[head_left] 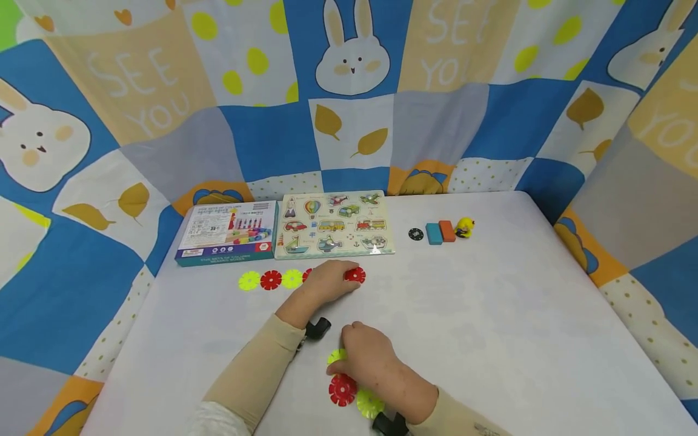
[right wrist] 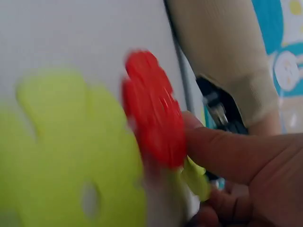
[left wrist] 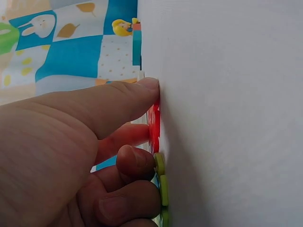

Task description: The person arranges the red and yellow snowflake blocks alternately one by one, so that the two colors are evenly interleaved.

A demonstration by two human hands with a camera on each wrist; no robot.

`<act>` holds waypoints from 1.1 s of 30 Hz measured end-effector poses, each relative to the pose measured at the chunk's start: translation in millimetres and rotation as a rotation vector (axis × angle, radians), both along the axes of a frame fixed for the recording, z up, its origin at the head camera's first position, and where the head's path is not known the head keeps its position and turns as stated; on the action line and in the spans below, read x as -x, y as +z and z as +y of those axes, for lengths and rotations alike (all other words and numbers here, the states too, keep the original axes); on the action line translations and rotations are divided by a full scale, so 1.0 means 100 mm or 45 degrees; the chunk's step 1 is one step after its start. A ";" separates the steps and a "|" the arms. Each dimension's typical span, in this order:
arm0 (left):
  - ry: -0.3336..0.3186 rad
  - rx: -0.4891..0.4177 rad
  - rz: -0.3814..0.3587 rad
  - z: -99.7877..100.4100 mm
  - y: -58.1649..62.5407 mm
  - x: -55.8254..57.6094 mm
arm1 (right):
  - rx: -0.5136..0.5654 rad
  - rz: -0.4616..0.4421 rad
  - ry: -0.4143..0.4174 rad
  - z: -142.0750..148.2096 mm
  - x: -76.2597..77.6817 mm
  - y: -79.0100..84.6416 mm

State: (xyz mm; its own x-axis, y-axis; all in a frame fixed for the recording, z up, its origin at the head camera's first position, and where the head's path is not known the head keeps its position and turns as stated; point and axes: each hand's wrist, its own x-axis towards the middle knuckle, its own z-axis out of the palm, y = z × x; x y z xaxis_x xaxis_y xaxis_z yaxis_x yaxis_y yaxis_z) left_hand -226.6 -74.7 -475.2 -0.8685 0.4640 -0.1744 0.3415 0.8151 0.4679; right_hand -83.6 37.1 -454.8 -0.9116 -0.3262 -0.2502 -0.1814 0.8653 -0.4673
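At the right end of a row of flower-shaped plastic discs, my left hand (head_left: pixel 327 286) pinches a red disc (head_left: pixel 355 275) at its edges, thumb against one side and a finger against the other. Left of that hand lie a yellow-green disc (head_left: pixel 249 280), a red disc (head_left: pixel 271 280) and another yellow-green disc (head_left: pixel 291 278); the hand partly covers more of the row. Nearer the front, my right hand (head_left: pixel 376 360) grips a yellow-green disc (head_left: pixel 336 357) between thumb and fingers. Beside its thumb are a loose red disc (head_left: pixel 343 389) and a yellow-green disc (head_left: pixel 370 404), large and blurred in the right wrist view.
Behind the row lie a boxed toy set (head_left: pixel 226 233) and a vehicle picture board (head_left: pixel 335 224). To their right sit a black round chip (head_left: pixel 416 234), a blue block (head_left: pixel 434 234), an orange block (head_left: pixel 447 231) and a yellow duck (head_left: pixel 465 227). A patterned cloth (head_left: pixel 354 139) hangs behind the white table (head_left: pixel 518 327).
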 end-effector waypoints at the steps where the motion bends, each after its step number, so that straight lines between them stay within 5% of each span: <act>1: 0.002 0.002 0.000 0.00 0.00 0.00 | 0.039 -0.018 -0.011 0.04 0.02 0.00; 9: -0.008 0.007 -0.009 0.01 0.00 -0.01 | 0.397 -0.158 -0.307 0.52 0.28 0.08; 20: -0.022 0.022 0.022 0.01 -0.01 0.01 | 0.348 -0.059 -0.718 0.93 1.01 0.00; 26: -0.028 0.021 0.020 0.06 0.01 0.01 | 0.435 -0.051 -0.705 0.88 1.18 -0.10; 33: 0.012 0.055 0.010 0.04 0.03 -0.02 | 0.251 -0.003 -0.558 0.87 1.17 -0.12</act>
